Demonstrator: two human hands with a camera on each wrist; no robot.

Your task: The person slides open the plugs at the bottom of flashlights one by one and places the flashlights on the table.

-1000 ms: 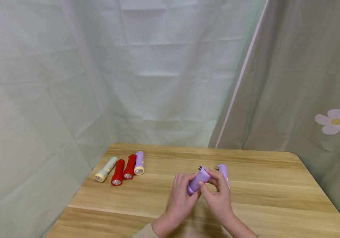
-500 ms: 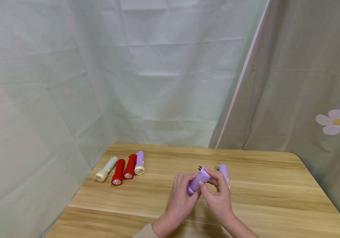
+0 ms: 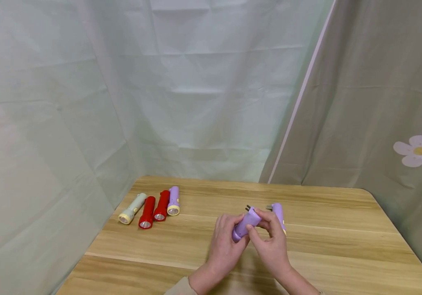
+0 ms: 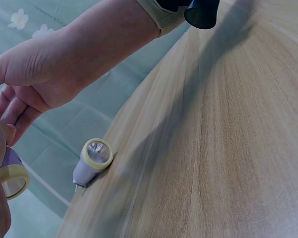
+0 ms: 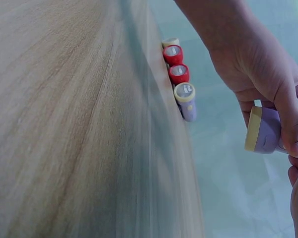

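Observation:
A purple flashlight (image 3: 246,226) is held above the table by both hands, its two plug prongs sticking out at the upper end. My left hand (image 3: 225,241) grips the body near the head; in the right wrist view its yellow rim (image 5: 254,129) shows. With thumb and fingers, my right hand (image 3: 273,246) pinches the pronged end. Just beyond the right hand lies another purple flashlight (image 3: 277,213), prongs also out and its lower end partly hidden by the hand; the left wrist view shows its yellow-rimmed head (image 4: 98,152).
On the far left of the wooden table (image 3: 329,229) lie a pale green flashlight (image 3: 132,208), a red flashlight (image 3: 147,211), a second red flashlight (image 3: 162,204) and a purple flashlight (image 3: 173,198), side by side. Curtains (image 3: 211,102) hang behind the table.
Nothing on the table has moved, and both hands keep the same hold on the purple flashlight. The head view has shifted very slightly.

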